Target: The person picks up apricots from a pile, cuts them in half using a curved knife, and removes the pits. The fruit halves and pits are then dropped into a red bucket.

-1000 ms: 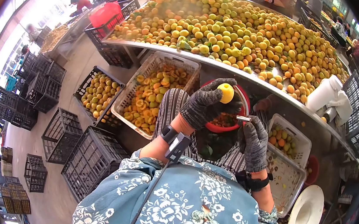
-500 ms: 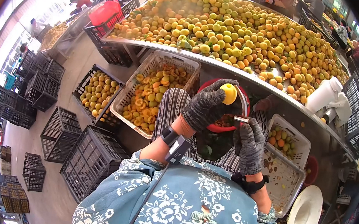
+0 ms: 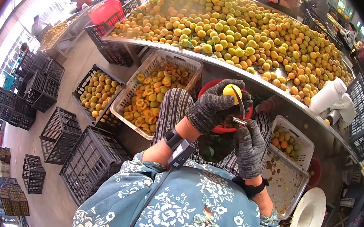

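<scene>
My left hand (image 3: 211,110), in a dark grey knit glove, is closed around a yellow apricot (image 3: 228,92), holding it up over a red bucket (image 3: 223,130). In my right hand (image 3: 250,149), also gloved in grey, is a curved knife (image 3: 242,105) with a metal end at the grip. Its blade lies against the right side of the apricot. Both hands are above my lap, and they partly hide the bucket and its dark contents.
A metal-edged table (image 3: 153,45) heaped with apricots spans the front. A white crate (image 3: 120,103) of halved apricots and a black crate (image 3: 76,92) of whole ones stand left. At right are a white crate (image 3: 302,163), a shallow tray (image 3: 289,209) and a straw hat (image 3: 308,219).
My right hand has come up slightly and the knife has turned, bringing its blade against the apricot. My left hand still holds the apricot, now slightly farther left.
</scene>
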Action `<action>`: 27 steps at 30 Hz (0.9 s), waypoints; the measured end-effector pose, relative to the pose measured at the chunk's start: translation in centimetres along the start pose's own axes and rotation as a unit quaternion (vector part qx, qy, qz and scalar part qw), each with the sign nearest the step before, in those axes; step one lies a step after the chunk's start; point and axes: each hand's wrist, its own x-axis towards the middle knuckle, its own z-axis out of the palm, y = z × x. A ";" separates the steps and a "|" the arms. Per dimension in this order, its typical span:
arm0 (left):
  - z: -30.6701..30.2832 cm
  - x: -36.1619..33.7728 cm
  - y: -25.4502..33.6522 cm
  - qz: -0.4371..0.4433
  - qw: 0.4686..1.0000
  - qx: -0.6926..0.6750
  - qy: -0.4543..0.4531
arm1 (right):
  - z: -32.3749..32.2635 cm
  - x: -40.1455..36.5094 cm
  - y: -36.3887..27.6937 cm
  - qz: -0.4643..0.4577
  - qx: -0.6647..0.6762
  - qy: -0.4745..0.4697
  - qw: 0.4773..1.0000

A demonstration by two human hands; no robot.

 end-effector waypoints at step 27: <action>0.2 0.4 -2.5 -0.024 0.993 0.079 0.084 | -0.5 3.0 4.3 -0.093 -0.123 0.050 0.987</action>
